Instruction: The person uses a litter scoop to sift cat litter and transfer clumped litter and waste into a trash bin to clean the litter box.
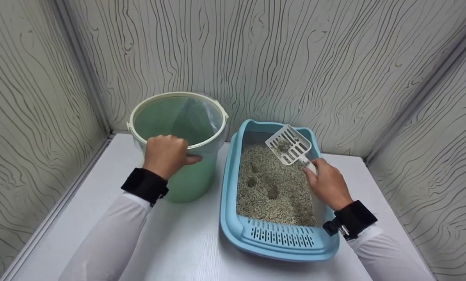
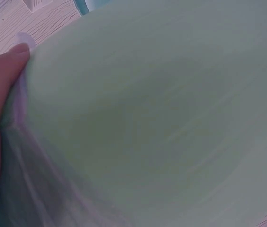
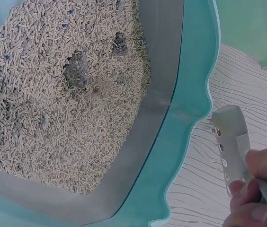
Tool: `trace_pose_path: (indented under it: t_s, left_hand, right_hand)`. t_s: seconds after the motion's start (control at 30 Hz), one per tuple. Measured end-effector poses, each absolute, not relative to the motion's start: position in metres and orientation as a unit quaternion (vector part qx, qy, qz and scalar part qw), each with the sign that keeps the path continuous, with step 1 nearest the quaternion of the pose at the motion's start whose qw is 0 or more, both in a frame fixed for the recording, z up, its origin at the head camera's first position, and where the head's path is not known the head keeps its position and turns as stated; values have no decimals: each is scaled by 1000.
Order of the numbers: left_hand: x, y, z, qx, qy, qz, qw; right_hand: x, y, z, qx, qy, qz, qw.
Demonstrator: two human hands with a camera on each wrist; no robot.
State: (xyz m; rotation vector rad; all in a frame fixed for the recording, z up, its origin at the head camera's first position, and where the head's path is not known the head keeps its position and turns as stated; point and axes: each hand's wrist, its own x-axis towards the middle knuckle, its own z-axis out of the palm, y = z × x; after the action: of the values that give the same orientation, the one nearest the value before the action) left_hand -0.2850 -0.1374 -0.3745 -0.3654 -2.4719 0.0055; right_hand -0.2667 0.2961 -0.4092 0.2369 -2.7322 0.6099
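My left hand (image 1: 166,154) grips the near rim of a green trash bin (image 1: 194,181), its thumb (image 2: 8,71) along the outside. A clear plastic liner (image 2: 53,189) shows under the bin's pale ring. In my right hand (image 1: 328,183) is the handle of a white slotted litter scoop (image 1: 301,145), seen edge-on in the right wrist view. A greyish clump (image 1: 283,145) and some bits lie on the scoop, which is over the far part of the litter box. Below it, pale pellet litter (image 3: 100,123) holds several darker clumps (image 3: 76,71).
The blue litter box (image 1: 228,195) stands just right of the bin, with a slotted step at its near end. Both stand on a white table (image 1: 178,242). Wood-grain patterned panels (image 1: 276,58) enclose the back and sides.
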Motion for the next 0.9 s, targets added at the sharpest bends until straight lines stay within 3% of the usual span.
trace_pose_path:
  t_s: [0.63, 0.9]
  left_hand:
    - [-286, -137, -375, -141, -938, -3, 318]
    - [-286, -137, -375, -141, -936, -2, 322]
  right_hand:
    - [-264, 291, -406, 105, -959, 253, 74]
    - [-259, 286, -399, 127, -966, 211, 73]
